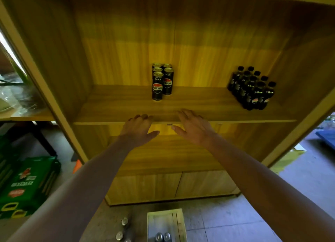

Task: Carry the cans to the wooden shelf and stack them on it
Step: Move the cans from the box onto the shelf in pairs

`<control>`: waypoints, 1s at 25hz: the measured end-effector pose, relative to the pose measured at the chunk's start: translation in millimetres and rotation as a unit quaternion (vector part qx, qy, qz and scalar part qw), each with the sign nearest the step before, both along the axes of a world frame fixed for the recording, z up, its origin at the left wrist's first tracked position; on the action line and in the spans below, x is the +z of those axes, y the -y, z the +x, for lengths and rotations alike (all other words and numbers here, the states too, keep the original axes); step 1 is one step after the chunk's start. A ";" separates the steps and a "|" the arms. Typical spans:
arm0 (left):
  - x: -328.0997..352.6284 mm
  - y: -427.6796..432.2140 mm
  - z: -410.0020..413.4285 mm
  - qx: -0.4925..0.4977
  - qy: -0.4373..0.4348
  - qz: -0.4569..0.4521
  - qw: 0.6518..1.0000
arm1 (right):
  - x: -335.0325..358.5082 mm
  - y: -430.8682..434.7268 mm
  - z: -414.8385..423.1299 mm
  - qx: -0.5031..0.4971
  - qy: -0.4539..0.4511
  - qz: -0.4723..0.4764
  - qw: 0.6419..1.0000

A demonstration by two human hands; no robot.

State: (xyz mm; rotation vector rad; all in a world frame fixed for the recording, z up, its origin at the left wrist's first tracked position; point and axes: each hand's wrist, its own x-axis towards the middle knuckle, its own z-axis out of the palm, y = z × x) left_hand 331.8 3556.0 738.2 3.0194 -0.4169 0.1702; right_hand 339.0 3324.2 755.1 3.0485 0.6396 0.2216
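Several tall black cans [161, 81] with a red and blue round logo stand upright in two close rows on the wooden shelf board [116, 109]. My left hand [138, 129] and my right hand [193, 127] are both stretched out at the board's front edge, just below the cans. Fingers are spread and each palm holds nothing. Neither hand touches a can. On the floor below, loose cans [121, 230] lie next to a white box [178, 221], and two can tops [162, 237] show inside that box.
A cluster of dark small bottles [252, 89] stands at the right of the same shelf board. Cabinet doors [163, 185] close the shelf's bottom. Green crates [27, 185] sit on the floor at left. A plastic bag [16, 96] lies on a neighbouring shelf.
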 end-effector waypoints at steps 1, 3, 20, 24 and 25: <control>-10.6 -3.2 -10.8 0.001 -0.006 -0.001 1.000 | -11.3 -2.3 -11.5 0.004 -0.005 -0.001 1.000; -34.7 -4.6 -27.0 0.005 -0.016 -0.002 1.000 | -38.4 -4.2 -26.2 0.014 -0.019 0.000 1.000; -749.4 55.6 -156.3 0.021 -0.274 -0.048 0.960 | -774.7 52.5 -153.4 -0.018 -0.273 0.026 0.961; -849.5 56.2 -159.4 0.026 -0.272 -0.050 0.961 | -875.7 54.3 -156.9 -0.007 -0.265 0.036 0.963; -864.7 55.8 -159.3 0.029 -0.265 -0.048 0.963 | -889.7 54.8 -156.6 -0.004 -0.263 0.038 0.964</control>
